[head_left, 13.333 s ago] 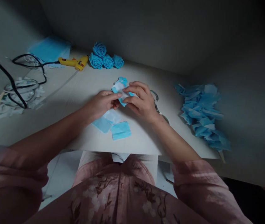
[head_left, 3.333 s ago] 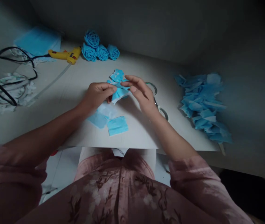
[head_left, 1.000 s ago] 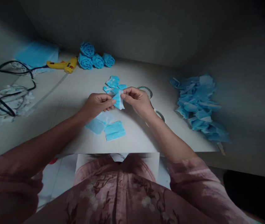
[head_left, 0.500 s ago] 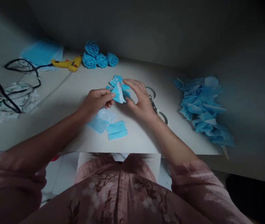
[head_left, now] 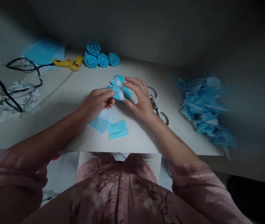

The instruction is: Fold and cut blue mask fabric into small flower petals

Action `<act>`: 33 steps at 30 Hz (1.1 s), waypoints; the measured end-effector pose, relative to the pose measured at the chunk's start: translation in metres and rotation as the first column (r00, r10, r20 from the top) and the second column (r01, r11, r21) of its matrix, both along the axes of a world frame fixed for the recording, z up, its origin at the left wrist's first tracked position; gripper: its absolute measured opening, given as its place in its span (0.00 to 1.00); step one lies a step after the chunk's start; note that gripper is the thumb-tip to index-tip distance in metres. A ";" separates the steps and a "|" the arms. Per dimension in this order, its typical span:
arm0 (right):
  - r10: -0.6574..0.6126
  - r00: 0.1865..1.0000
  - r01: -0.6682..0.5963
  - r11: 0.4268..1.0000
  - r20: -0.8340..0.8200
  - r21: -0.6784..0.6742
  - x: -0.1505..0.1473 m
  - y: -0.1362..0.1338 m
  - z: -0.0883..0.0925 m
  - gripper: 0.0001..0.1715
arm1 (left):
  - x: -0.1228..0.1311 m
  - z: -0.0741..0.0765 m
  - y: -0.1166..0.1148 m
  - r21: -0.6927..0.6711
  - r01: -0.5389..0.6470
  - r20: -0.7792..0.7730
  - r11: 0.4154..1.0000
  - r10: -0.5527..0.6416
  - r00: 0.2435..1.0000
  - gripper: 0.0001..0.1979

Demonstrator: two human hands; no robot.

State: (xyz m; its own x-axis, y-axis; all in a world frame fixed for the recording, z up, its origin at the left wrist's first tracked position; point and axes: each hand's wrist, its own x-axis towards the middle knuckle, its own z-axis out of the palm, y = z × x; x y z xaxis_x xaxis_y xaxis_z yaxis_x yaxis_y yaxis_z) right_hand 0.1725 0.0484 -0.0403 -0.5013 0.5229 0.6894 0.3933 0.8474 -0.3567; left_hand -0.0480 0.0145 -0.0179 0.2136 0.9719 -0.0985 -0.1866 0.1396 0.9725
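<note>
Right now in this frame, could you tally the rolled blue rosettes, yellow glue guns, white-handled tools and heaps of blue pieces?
Rolled blue rosettes: 4
Yellow glue gun: 1
White-handled tool: 1
Heap of blue pieces: 1
Total: 7
Left out: the blue-and-white material in the left hand's grip; its layers can't be counted.
</note>
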 end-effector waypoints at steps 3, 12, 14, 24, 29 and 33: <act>-0.008 1.000 0.009 0.999 0.019 -0.042 -0.002 -0.001 0.001 0.22 | 0.001 0.001 -0.001 -0.019 0.008 0.013 1.000 -0.008 1.000 0.14; 0.069 0.998 -0.069 0.997 -0.013 -0.037 -0.002 -0.002 0.001 0.09 | 0.003 0.004 0.000 0.056 -0.084 -0.156 0.995 0.092 0.983 0.15; 0.050 0.999 -0.049 0.995 0.007 -0.090 -0.003 -0.003 0.002 0.08 | 0.003 0.003 0.000 0.097 -0.111 -0.212 0.989 0.130 0.969 0.14; -0.012 0.992 -0.026 0.954 -0.123 -0.298 -0.006 -0.013 0.009 0.13 | 0.005 0.006 -0.007 0.216 -0.102 -0.293 0.971 0.164 0.942 0.12; -0.051 0.978 -0.059 0.865 -0.203 -0.498 -0.007 -0.008 0.003 0.43 | 0.005 0.005 -0.006 0.231 -0.097 -0.313 0.968 0.169 0.934 0.12; -0.040 0.963 -0.142 0.766 -0.266 -0.627 -0.009 -0.005 -0.001 0.53 | 0.005 0.006 -0.006 0.235 -0.090 -0.317 0.968 0.164 0.934 0.12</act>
State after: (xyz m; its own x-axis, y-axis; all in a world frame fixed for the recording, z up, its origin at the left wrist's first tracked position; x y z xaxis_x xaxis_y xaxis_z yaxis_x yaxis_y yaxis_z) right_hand 0.1638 0.0433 -0.0417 -0.3988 0.8630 0.3102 0.1770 0.4043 -0.8973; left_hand -0.0434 0.0084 -0.0122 0.0782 0.9945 0.0698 0.1484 -0.0809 0.9856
